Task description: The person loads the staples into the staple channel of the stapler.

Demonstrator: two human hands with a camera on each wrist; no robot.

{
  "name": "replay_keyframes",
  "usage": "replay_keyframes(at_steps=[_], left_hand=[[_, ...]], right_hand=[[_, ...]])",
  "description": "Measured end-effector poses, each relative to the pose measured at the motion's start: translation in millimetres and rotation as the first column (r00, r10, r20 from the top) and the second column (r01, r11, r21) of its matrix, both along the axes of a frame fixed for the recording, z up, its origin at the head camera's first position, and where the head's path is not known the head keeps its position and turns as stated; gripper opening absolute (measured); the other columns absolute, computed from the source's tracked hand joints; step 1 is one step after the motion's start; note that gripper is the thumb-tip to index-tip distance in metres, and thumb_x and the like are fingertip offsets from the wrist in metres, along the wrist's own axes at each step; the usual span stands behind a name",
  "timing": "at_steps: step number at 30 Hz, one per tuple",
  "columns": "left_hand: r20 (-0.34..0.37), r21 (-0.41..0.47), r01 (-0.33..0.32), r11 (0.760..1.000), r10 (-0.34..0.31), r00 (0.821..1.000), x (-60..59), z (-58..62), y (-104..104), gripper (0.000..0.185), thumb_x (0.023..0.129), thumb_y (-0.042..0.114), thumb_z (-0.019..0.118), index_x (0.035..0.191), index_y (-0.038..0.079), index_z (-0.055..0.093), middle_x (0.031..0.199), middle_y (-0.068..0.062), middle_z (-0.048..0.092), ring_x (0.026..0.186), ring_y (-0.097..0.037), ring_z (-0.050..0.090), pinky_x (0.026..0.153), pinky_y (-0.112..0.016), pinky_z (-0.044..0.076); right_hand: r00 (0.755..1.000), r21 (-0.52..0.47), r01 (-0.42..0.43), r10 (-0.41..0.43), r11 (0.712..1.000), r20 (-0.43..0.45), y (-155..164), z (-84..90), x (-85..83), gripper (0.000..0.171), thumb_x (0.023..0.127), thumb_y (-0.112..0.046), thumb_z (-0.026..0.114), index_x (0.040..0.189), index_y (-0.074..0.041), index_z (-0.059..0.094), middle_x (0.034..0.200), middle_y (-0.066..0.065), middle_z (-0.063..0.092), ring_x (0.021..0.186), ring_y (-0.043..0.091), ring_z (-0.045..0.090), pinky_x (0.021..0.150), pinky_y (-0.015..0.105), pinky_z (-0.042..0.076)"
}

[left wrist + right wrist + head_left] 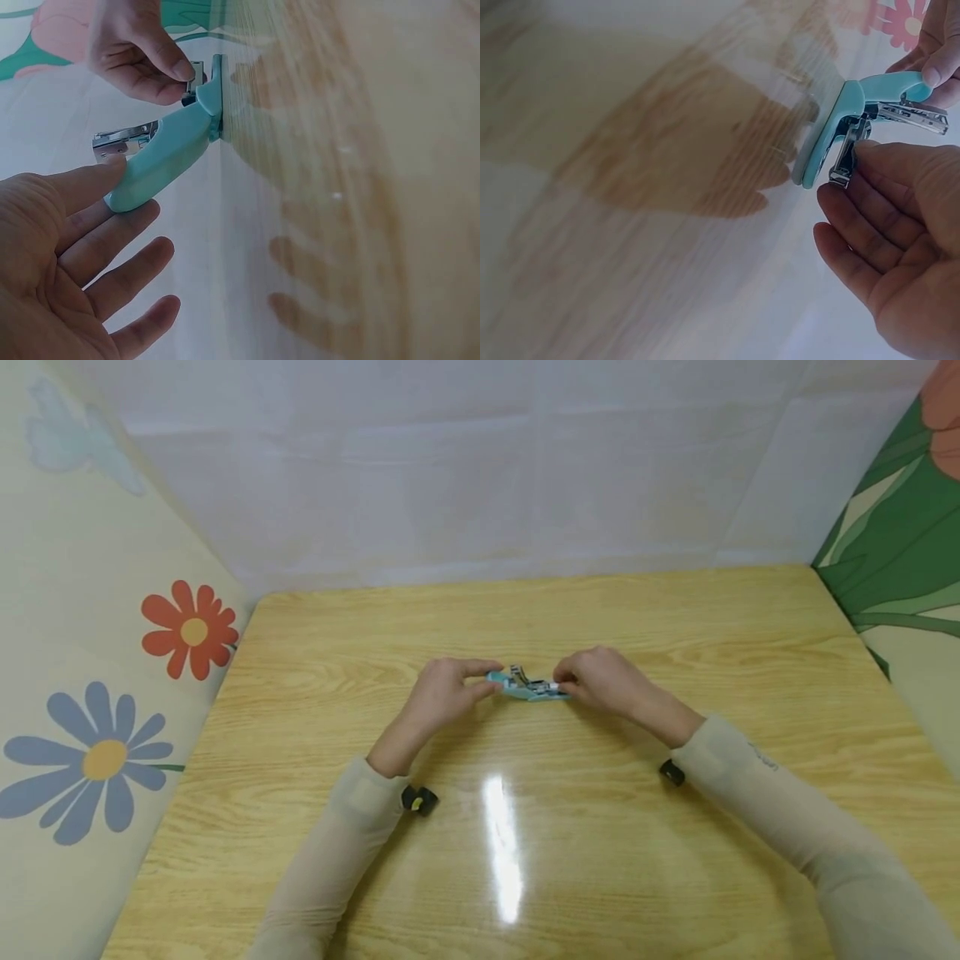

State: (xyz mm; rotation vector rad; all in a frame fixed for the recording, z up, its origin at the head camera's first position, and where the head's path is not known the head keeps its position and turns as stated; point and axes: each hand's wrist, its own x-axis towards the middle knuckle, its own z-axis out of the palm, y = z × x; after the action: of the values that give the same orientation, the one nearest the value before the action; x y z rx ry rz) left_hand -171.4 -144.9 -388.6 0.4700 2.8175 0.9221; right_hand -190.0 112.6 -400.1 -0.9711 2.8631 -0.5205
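A teal stapler (pixel 528 693) is spread wide over the table, its cover folded back and its metal parts exposed. My left hand (pixel 442 693) pinches the rounded end of the teal cover (pixel 166 161) between thumb and fingers, with the other fingers spread. A metal arm (pixel 915 114) sticks out beside that cover. At the base end, my right hand (pixel 607 681) holds a narrow metal piece (pixel 844 156) between thumb and index finger. Whether this piece is loose or joined to the stapler, I cannot tell. The teal base (pixel 810 161) stands close against the tabletop.
The wooden table (pixel 600 852) reflects a bright strip of light. A white cloth (pixel 480 485) hangs behind it, and flower-printed panels (pixel 45 635) stand at the sides. Small black devices (pixel 418 800) sit at both wrists.
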Motion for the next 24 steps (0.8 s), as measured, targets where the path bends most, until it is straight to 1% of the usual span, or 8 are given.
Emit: replay_keyframes(at_steps=[4, 10, 12, 14, 15, 17, 19, 24], left_hand=[[-0.007, 0.008, 0.005, 1.000, -0.005, 1.000, 0.5, 0.4, -1.8, 0.034, 0.092, 0.036, 0.068, 0.124, 0.024, 0.070, 0.044, 0.000, 0.047, 0.038, -0.008, 0.021, 0.039, -0.019, 0.025], [-0.001, 0.000, 0.008, 1.000, -0.008, 1.000, 1.3, 0.6, -3.0, 0.035, 0.092, 0.037, 0.068, 0.125, 0.023, 0.069, 0.054, -0.011, 0.059, 0.039, -0.008, 0.020, 0.039, -0.019, 0.025], [-0.002, -0.005, 0.010, 1.000, -0.010, 1.000, 1.4, 0.5, -3.0, 0.036, 0.092, 0.037, 0.068, 0.125, 0.023, 0.069, 0.066, -0.013, 0.069, 0.039, -0.008, 0.019, 0.039, -0.019, 0.025], [0.000, -0.009, 0.009, 1.000, -0.009, 1.000, 1.4, 0.2, -3.4, 0.036, 0.092, 0.037, 0.068, 0.125, 0.024, 0.068, 0.088, -0.012, 0.076, 0.039, -0.008, 0.019, 0.040, -0.020, 0.026], [0.003, -0.012, 0.012, 1.000, -0.012, 1.000, 1.3, -0.3, -3.8, 0.037, 0.092, 0.037, 0.068, 0.126, 0.024, 0.068, 0.100, -0.010, 0.076, 0.040, -0.008, 0.020, 0.041, -0.020, 0.027], [0.013, -0.012, 0.011, 1.000, -0.011, 1.000, 1.4, -0.8, -5.1, 0.037, 0.092, 0.036, 0.068, 0.127, 0.023, 0.068, 0.121, -0.007, 0.071, 0.040, -0.008, 0.021, 0.042, -0.020, 0.029], [0.023, -0.014, 0.008, 1.000, -0.007, 1.000, 1.6, -1.1, -6.9, 0.037, 0.092, 0.035, 0.068, 0.128, 0.024, 0.067, 0.128, -0.006, 0.068, 0.040, -0.008, 0.022, 0.043, -0.021, 0.030], [0.015, -0.014, 0.019, 1.000, -0.019, 1.000, 1.8, -0.5, -9.3, 0.037, 0.093, 0.034, 0.067, 0.129, 0.024, 0.066, 0.131, -0.007, 0.065, 0.039, -0.008, 0.020, 0.043, -0.022, 0.031]], right_hand=[[1.000, 0.004, -0.008, 0.008, 1.000, -0.012, -0.7, 1.0, 0.4, 0.015, 0.093, -0.018, 0.068, 0.102, -0.010, 0.076, 0.099, 0.005, 0.076, 0.091, 0.021, 0.071, 0.085, 0.038, 0.057], [1.000, 0.014, -0.006, 0.006, 1.000, -0.021, 0.8, 1.5, 1.7, 0.016, 0.092, -0.017, 0.068, 0.103, -0.009, 0.076, 0.102, 0.006, 0.076, 0.093, 0.023, 0.071, 0.087, 0.039, 0.057], [1.000, 0.014, -0.003, 0.004, 1.000, -0.022, 2.6, 0.5, 1.2, 0.016, 0.092, -0.017, 0.068, 0.104, -0.009, 0.076, 0.102, 0.007, 0.076, 0.093, 0.023, 0.071, 0.087, 0.040, 0.056], [1.000, 0.014, 0.003, -0.002, 1.000, -0.019, 5.3, -0.1, 1.1, 0.016, 0.093, -0.017, 0.068, 0.104, -0.009, 0.076, 0.102, 0.006, 0.076, 0.094, 0.023, 0.071, 0.088, 0.040, 0.056], [1.000, 0.015, 0.007, -0.007, 1.000, -0.018, 6.7, -0.3, 1.0, 0.016, 0.093, -0.017, 0.068, 0.104, -0.010, 0.076, 0.103, 0.006, 0.076, 0.095, 0.023, 0.071, 0.088, 0.041, 0.056], [1.000, 0.016, 0.010, -0.010, 1.000, -0.017, 9.4, -0.5, 0.8, 0.016, 0.092, -0.018, 0.068, 0.103, -0.010, 0.076, 0.103, 0.006, 0.076, 0.096, 0.023, 0.071, 0.088, 0.041, 0.056], [1.000, 0.015, 0.015, -0.015, 1.000, -0.011, 11.5, -0.4, 0.7, 0.016, 0.092, -0.018, 0.068, 0.103, -0.011, 0.076, 0.104, 0.006, 0.076, 0.097, 0.024, 0.071, 0.089, 0.041, 0.056], [0.999, -0.005, 0.035, -0.035, 0.999, 0.013, 14.4, -1.0, -0.1, 0.016, 0.092, -0.018, 0.068, 0.104, -0.012, 0.076, 0.107, 0.007, 0.076, 0.099, 0.024, 0.071, 0.090, 0.041, 0.055]])
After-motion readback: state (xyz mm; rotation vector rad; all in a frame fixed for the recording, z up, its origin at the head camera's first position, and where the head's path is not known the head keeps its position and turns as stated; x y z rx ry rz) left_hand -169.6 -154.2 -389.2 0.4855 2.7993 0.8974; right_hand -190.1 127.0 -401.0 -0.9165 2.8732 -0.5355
